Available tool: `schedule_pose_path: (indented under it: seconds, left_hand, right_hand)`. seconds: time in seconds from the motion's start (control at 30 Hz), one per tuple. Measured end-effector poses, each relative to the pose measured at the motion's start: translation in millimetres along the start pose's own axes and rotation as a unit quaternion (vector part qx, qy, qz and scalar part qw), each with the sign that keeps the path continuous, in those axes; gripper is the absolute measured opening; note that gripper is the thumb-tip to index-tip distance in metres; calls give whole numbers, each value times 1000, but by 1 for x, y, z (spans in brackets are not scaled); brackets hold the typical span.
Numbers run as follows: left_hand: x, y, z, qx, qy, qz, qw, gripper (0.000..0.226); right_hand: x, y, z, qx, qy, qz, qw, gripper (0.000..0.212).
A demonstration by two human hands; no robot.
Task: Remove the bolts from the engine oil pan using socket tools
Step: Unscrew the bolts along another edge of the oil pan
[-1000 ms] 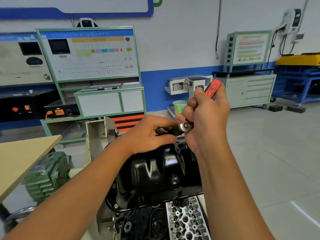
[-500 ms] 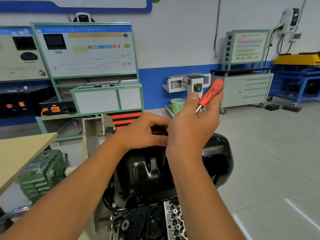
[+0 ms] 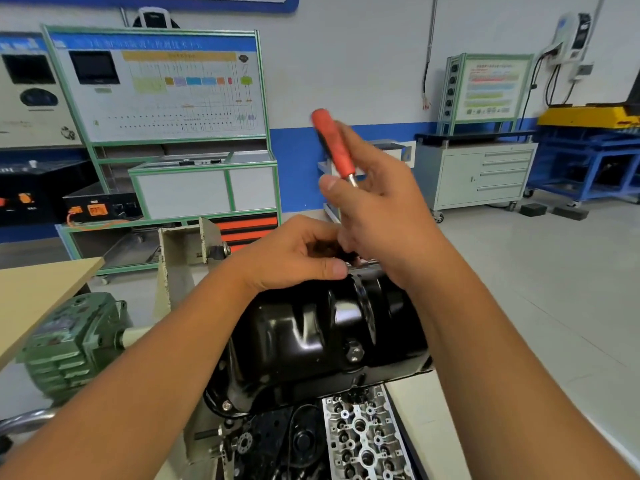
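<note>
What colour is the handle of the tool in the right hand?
Red-orange, clearest in the head view: handle, held by the right hand.

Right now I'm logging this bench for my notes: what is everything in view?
oil pan: one, black, centre, on the engine
bolt: one, grey, on the pan's near side
socket tool: one, red handle, above the pan
cylinder head: one, silver, bottom centre
motor: one, green, left
training board: one, green-framed, back left
cabinet: one, grey, back right
left hand: fingers curled, at the tool's lower end
right hand: grips the tool
</note>
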State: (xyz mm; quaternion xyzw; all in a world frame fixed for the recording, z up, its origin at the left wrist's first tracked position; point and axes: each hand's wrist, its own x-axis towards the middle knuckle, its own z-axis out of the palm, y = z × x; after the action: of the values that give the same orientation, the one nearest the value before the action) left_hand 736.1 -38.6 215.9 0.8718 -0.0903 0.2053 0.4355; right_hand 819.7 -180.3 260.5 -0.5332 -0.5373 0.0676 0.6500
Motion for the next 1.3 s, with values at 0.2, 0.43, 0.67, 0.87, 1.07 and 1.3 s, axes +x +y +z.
schedule_pose_path:
  seconds: [0.2, 0.43, 0.67, 0.87, 1.07, 1.3]
  left_hand:
    - [3, 3, 7, 85, 43, 10, 995, 39]
    - [-5, 3, 2, 110, 56, -52, 991, 14]
    - [3, 7, 10, 124, 91, -24, 988, 36]
    - [0, 12, 12, 132, 105, -22, 985, 36]
    - [5, 6, 11, 165, 104, -30, 980, 28]
    - [9, 24, 21, 184, 95, 20, 978, 47]
  right_hand:
    - [-18, 10, 28, 172, 370, 56, 911, 57]
    - [2, -15, -8, -4, -293, -4, 956, 55]
    - [-12, 6, 8, 115, 196, 27, 973, 58]
    - [-2, -15, -8, 36, -105, 27, 993, 54]
    - [-12, 5, 1, 125, 143, 32, 981, 55]
    - [-9, -10, -1, 47, 65, 26, 996, 52]
